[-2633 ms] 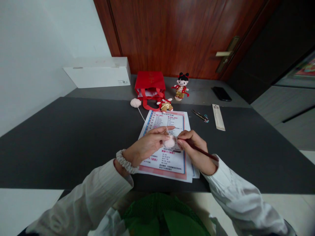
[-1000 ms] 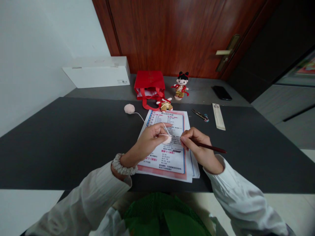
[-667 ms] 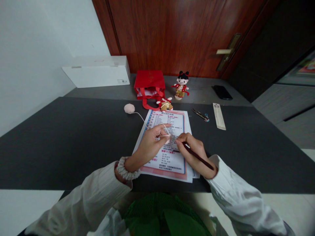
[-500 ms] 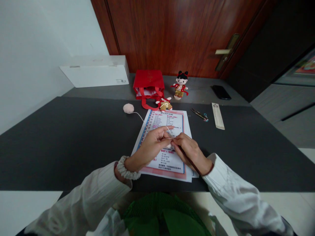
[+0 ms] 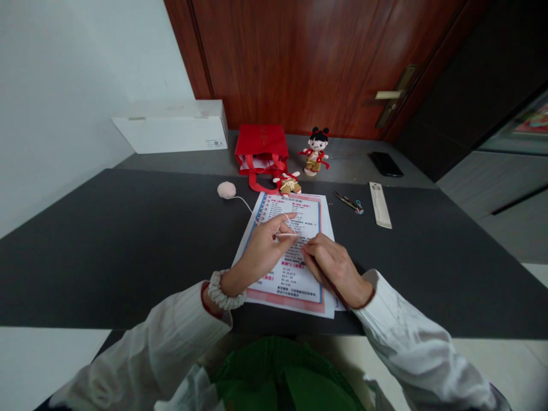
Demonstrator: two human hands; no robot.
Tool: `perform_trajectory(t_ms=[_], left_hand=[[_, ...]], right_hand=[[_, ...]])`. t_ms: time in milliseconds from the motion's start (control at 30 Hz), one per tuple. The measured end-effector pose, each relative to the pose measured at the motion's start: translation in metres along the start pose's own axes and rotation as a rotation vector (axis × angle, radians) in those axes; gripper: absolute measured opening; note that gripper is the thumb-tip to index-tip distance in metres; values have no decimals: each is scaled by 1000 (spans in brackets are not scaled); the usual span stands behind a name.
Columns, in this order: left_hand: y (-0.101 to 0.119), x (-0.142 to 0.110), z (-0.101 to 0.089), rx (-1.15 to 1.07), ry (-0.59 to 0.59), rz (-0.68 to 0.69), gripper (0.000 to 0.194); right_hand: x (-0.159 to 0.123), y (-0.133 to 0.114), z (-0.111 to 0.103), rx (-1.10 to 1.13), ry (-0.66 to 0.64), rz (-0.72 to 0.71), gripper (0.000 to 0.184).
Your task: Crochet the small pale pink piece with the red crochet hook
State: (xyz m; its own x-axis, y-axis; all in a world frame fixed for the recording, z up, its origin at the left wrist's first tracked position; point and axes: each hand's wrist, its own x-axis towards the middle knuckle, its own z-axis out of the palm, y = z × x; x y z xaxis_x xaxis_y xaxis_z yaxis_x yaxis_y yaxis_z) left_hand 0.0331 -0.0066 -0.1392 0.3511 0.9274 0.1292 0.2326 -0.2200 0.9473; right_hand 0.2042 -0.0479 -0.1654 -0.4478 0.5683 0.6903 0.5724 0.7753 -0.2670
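Pale pink yarn is looped over the raised index finger of my left hand, whose thumb and other fingers close on it. To its right, my right hand is closed in a pinch around a thin crochet hook, mostly hidden by the fingers; a dark shaft shows under the palm. A small gap lies between the two hands. Both are above printed pattern sheets. From the left hand, a strand runs back to a pale pink yarn ball on the dark table.
Beyond the sheets are a red bag, a small headless crocheted doll body and a standing crocheted doll. At right lie small metal tools, a pale narrow packet and a phone. A white box stands back left.
My hands have come apart slightly, with the right fingertips drawn away from the left ones. The left index finger has lowered a little. The whole view has shifted slightly.
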Motion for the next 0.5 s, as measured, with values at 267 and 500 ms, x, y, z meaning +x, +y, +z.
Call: perform_trajectory(t_ms=[267, 500], left_hand=[[4, 0, -8, 59, -28, 84, 10], [5, -6, -4, -209, -112, -44, 3]], right_hand=[[-4, 6, -6, 618, 169, 588, 16], [2, 9, 4, 1044, 177, 725, 21]])
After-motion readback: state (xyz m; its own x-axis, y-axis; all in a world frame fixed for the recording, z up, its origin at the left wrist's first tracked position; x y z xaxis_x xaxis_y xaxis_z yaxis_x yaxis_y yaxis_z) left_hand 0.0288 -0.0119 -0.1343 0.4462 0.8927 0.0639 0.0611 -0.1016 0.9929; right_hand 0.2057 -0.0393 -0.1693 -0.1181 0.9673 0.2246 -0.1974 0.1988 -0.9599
